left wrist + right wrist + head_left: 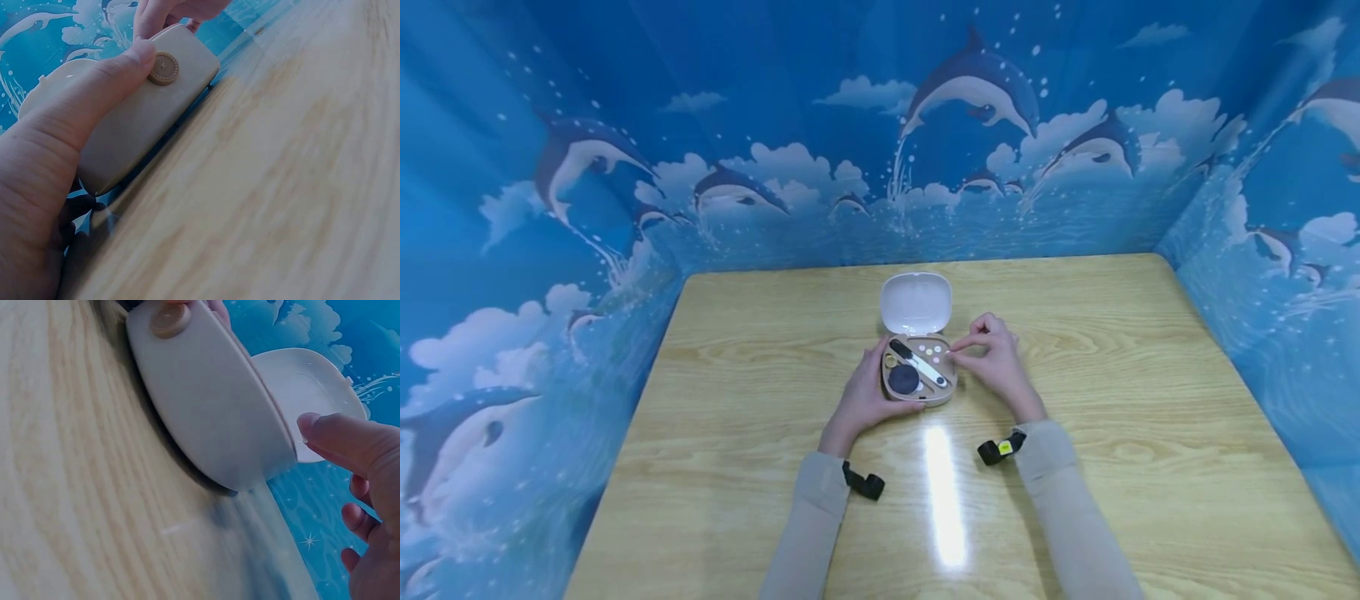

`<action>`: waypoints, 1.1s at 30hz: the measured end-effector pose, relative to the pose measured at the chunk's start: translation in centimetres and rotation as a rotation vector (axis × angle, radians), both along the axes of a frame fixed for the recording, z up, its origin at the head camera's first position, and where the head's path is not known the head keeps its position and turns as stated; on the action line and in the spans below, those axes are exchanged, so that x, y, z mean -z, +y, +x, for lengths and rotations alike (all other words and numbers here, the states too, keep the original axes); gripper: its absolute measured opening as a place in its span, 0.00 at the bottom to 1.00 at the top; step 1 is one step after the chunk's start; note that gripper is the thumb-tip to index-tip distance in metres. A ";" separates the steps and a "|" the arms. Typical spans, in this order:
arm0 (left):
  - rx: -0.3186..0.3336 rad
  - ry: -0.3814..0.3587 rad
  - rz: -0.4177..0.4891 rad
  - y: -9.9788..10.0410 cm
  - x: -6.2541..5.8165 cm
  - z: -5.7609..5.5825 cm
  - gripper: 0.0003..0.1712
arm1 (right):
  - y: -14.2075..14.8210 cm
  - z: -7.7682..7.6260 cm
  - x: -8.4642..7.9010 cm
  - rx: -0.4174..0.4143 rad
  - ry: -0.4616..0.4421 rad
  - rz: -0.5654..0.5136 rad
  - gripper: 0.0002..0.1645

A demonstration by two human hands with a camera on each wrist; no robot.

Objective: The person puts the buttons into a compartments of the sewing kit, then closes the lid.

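A small beige case (935, 401) lies unfolded on the table, its white lid (916, 303) tipped back behind it. My left hand (867, 392) grips the case from the left, with the thumb (125, 65) along its front near a round brown clasp (164, 67). Inside lie a black-and-white slim tool (925, 367), a dark round disc (903, 380), a gold-coloured round piece (891, 361) and several small pale buttons (929, 352). Above the button compartment's right edge, my right hand (996, 358) pinches a tiny pale button between thumb and forefinger; the right wrist view hides it.
The case stands near the middle of a wood-grain table (760, 350). A blue dolphin-print curtain (820, 108) closes off the back and both sides. Each wrist wears a small black camera, such as the left one (867, 483).
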State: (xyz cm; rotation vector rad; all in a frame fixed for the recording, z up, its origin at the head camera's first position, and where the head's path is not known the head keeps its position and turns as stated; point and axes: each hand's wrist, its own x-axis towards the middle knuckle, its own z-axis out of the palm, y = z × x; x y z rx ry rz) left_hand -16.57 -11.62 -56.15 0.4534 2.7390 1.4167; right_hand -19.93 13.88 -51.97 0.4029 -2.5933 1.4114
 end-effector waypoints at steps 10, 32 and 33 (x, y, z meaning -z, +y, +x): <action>0.006 -0.010 0.000 -0.1 -0.1 0.1 0.75 | -0.7 -0.1 0.5 -0.042 0.035 0.061 0.07; -0.018 -0.034 0.002 0.0 -0.1 0.3 0.76 | -1.4 0.2 -0.4 -0.005 -0.014 0.147 0.07; -0.017 -0.033 0.003 0.0 -0.1 0.3 0.76 | -1.4 0.2 -0.4 -0.004 -0.014 0.144 0.07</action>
